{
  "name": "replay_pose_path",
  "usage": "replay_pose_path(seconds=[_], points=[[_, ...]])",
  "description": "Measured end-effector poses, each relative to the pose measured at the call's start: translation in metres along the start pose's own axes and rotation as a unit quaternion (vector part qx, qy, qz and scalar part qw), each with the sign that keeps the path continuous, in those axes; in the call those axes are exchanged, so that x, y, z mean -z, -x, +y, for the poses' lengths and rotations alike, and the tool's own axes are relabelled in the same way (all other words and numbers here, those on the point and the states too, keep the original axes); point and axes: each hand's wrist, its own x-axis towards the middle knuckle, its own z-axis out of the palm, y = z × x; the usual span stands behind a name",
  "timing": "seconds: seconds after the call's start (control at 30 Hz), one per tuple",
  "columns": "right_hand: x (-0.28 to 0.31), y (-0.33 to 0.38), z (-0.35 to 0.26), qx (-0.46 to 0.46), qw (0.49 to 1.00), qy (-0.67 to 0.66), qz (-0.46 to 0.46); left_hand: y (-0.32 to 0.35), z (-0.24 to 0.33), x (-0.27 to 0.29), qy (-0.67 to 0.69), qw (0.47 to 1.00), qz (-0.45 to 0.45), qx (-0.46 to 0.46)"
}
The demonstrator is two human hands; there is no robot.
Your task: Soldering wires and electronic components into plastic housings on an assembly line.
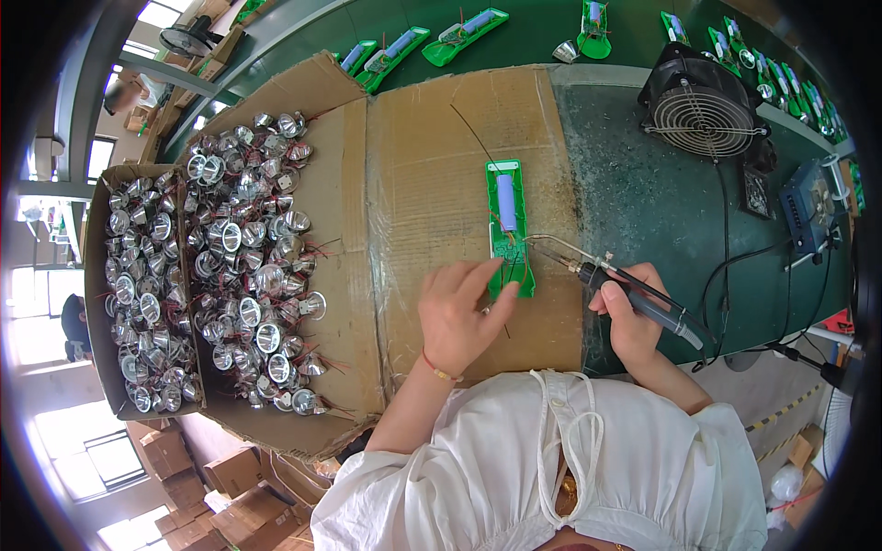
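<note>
Your left hand point(457, 314) rests on the flattened cardboard sheet point(432, 165) with fingers spread, fingertips pressing the lower end of the green plastic housing point(510, 225) to keep it flat. That housing lies lengthways near the middle of the cardboard, a blue cylindrical cell point(506, 202) seated in its upper half and a small circuit board point(508, 250) just below it. Your right hand point(634, 317) is wrapped around the dark handle of a soldering iron point(634, 298), held like a pen, its thin metal tip reaching left to the circuit board; whether the tip actually touches the board is hard to tell from here. The iron's cord trails off to the right over the green surface point(634, 202).

To your left, a heap of silver reflector cups point(248, 248) with red and black leads covers the cardboard, and more fill an open cardboard box point(138, 294) beside it. A small black fan point(703, 110) stands at the upper right, and further green housings point(464, 32) lie in a row along the far edge.
</note>
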Motion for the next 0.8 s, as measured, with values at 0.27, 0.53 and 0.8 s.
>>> replay_pose_path(seconds=[0.27, 0.53, 0.8], points=[[0.026, -0.01, 0.002, -0.013, 0.999, 0.015, 0.05, -0.023, -0.01, 0.005, -0.001, 0.96, -0.22, 0.174], [0.034, -0.019, 0.002, -0.084, 0.993, 0.018, 0.086, -0.23, -0.051, -0.056, -0.027, 0.989, -0.11, 0.096], [0.036, -0.021, 0.002, -0.116, 0.989, -0.015, 0.087, -0.309, -0.124, -0.063, -0.201, 0.966, -0.142, 0.082]])
